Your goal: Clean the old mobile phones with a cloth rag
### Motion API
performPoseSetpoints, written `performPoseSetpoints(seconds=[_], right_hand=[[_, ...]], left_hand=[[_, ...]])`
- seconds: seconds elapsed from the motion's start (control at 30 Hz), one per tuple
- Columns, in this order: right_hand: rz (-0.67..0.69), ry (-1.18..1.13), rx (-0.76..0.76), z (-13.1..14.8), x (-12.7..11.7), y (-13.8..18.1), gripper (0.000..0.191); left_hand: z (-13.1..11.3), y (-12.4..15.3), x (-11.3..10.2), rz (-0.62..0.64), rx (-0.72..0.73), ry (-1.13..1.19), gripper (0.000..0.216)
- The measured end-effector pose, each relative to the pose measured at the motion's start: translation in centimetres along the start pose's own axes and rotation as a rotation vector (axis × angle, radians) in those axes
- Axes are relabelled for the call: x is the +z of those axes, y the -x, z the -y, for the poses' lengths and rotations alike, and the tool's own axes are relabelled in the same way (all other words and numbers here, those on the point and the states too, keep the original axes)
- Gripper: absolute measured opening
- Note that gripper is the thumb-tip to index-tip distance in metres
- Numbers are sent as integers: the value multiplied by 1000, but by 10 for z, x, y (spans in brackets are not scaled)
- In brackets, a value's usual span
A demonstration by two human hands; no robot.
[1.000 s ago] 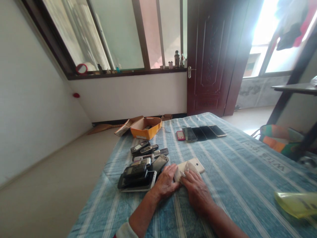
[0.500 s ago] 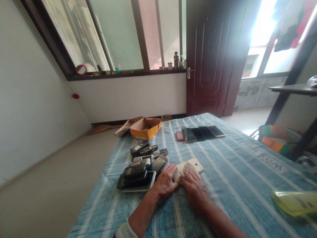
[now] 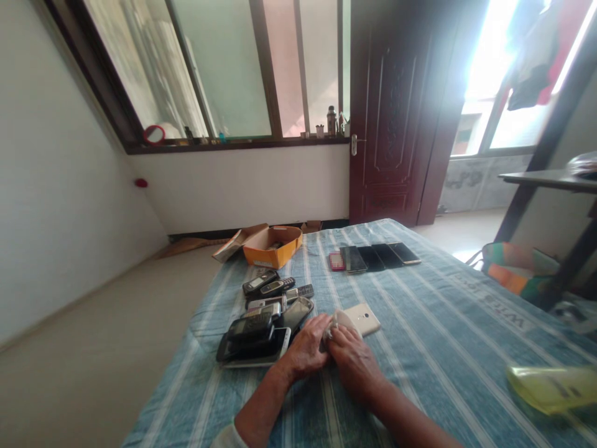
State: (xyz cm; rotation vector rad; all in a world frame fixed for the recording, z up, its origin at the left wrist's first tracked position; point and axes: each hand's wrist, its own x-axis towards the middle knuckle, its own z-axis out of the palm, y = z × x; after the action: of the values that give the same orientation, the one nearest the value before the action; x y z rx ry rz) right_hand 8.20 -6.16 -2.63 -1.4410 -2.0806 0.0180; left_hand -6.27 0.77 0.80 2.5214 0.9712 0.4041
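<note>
A pale gold smartphone [image 3: 367,318] lies back up on the striped cloth. At its near left end is my left hand [image 3: 308,344], fingers closed against the phone's edge. My right hand [image 3: 351,358] presses a crumpled whitish wipe [image 3: 342,322] onto the phone's back, close beside the left fingers. To the left of my hands is a pile of old mobile phones [image 3: 254,326], with a white-edged smartphone [image 3: 283,348] at the bottom. Part of the gold phone is hidden under the wipe and fingers.
An open orange box [image 3: 273,255] stands at the far left of the bed or table cover [image 3: 420,348]. Several dark smartphones [image 3: 373,257] lie in a row farther back, beside a small pink-edged item [image 3: 336,261]. A yellow transparent packet [image 3: 550,389] lies at right.
My right hand and the wipe have slid left along the phone, toward my left hand, uncovering more of its far end. The view has shifted slightly.
</note>
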Motion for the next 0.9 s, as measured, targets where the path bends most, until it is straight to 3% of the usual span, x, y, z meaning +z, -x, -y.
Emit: performPoseSetpoints(seconds=[0.4,0.9], right_hand=[[164,-102,-20,7,-9,-32,38],[199,-107,-16,-6,2,-54,29]], left_hand=[[12,3,8,-19,-88,84,86],[6,8,3,-67,-139,113,90]])
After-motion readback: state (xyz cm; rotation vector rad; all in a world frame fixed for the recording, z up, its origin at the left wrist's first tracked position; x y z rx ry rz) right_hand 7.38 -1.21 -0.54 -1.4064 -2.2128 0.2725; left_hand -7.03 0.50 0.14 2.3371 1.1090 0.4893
